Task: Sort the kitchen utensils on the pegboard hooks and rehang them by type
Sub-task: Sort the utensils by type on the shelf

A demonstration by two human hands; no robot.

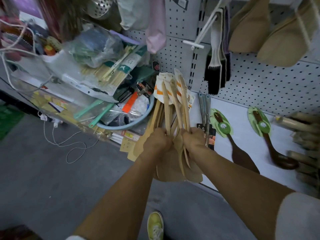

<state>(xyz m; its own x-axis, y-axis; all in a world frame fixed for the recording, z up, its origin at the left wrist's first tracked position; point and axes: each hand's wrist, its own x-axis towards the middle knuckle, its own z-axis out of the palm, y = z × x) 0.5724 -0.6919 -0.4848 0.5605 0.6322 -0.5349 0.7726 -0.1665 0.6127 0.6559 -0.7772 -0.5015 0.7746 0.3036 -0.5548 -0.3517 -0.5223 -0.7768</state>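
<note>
A bundle of pale wooden spatulas and spoons with white-and-orange card labels (174, 104) is held at the centre of the frame, handles pointing up toward the pegboard and broad blades hanging below the fists. The left hand (156, 140) is clenched round the left half of the bundle, its fingers curled tightly about the handles. The right hand (194, 142) is clenched round the right half in the same manner, and the two fists are pressed together side by side. The fingertips themselves are hidden behind the handles, so how they meet cannot be told.

The white perforated pegboard (259, 84) fills the upper right of the frame. On it, in the upper right, several flat beige wooden paddles (251, 26) are hung, and left of them black-bristled brushes with pale handles (218, 73) are suspended from a white hook (204, 30). To the right of the hands, two dark brown wooden ladles on green oval cards (259, 125) are seen lying on the white shelf (242, 146) below the pegboard. Just right of the bundle, thin metal utensils with blue-tipped ends (204, 108) are seen.

At the centre left, a pale blue plastic basin (138, 122) is filled with mixed packaged items, among them mint-green plastic handles (97, 115). Above it, bagged bamboo chopsticks (110, 71) are piled. A yellow-green shoe (155, 226) is visible on the grey floor at the bottom centre.
</note>
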